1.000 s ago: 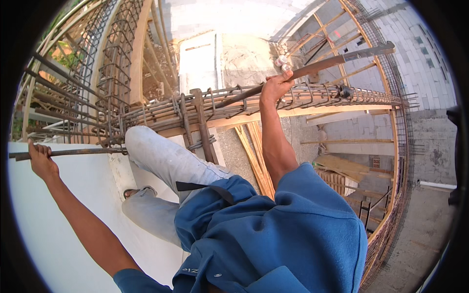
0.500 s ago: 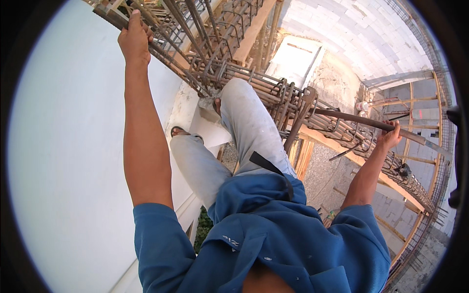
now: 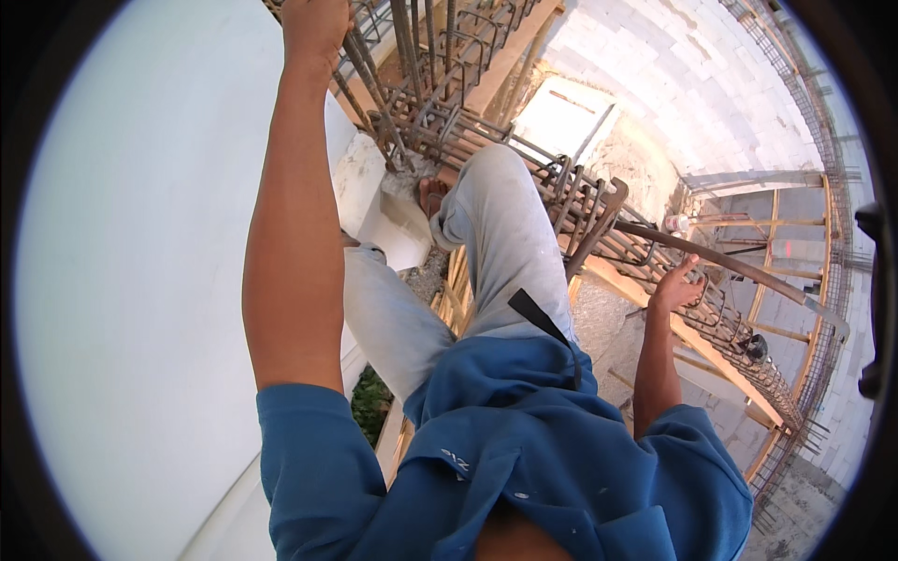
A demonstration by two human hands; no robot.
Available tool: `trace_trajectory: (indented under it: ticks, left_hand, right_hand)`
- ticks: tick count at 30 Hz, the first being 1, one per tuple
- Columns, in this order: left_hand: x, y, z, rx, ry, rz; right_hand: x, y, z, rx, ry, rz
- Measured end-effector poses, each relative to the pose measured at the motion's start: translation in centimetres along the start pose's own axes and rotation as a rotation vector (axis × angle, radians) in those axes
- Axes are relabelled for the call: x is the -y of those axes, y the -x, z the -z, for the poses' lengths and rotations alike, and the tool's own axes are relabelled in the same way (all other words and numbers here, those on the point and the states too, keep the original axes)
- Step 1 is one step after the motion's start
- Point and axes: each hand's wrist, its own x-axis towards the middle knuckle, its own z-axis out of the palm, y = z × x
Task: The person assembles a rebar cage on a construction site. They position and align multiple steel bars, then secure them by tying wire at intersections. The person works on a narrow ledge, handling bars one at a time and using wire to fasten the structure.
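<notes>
At the top edge my left hand [image 3: 316,33] is closed around the upright steel rebars [image 3: 369,79]; its fingertips are partly hidden. My right hand [image 3: 678,285] is open, fingers apart, just below a long brown steel bar with a hooked head [image 3: 716,251]. That bar lies slantwise, its forked head [image 3: 613,196] at the tied rebar cage [image 3: 571,201] beside my knee and a greyer length at its far right end. Whether my right fingers touch the cage rods behind them I cannot tell.
My sandalled foot [image 3: 432,196] stands on the rough concrete by the cage. A smooth white wall [image 3: 159,262] fills the left side. Timber formwork boards [image 3: 730,369] run along the cage to the right. Far below lie a pale slab [image 3: 566,117] and a block wall [image 3: 655,75].
My right hand has come off the long bar and moved inward, opening. The left hand has shifted up and right in the picture, still on the rebars. My view has tilted slightly.
</notes>
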Motion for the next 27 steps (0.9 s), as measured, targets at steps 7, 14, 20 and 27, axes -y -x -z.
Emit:
trace_trajectory:
  ticks: [7,14,20,27]
  left_hand:
    - [0.4,-0.2,0.8,0.037,-0.016,0.022]
    - [1.2,-1.2,0.6,0.087,0.101,-0.030]
    - [1.7,-1.5,1.0,0.197,0.248,-0.036]
    - [2.0,-0.7,0.6,0.127,0.259,-0.060]
  right_hand:
    - [-1.1,14.4,-6.4,0.886,-0.247,0.341]
    - [-0.1,16.1,-7.5,0.611,0.005,0.108]
    - [1.1,16.4,-6.7,0.572,0.150,0.158]
    - [2.0,16.9,-6.3,0.556,0.168,0.095]
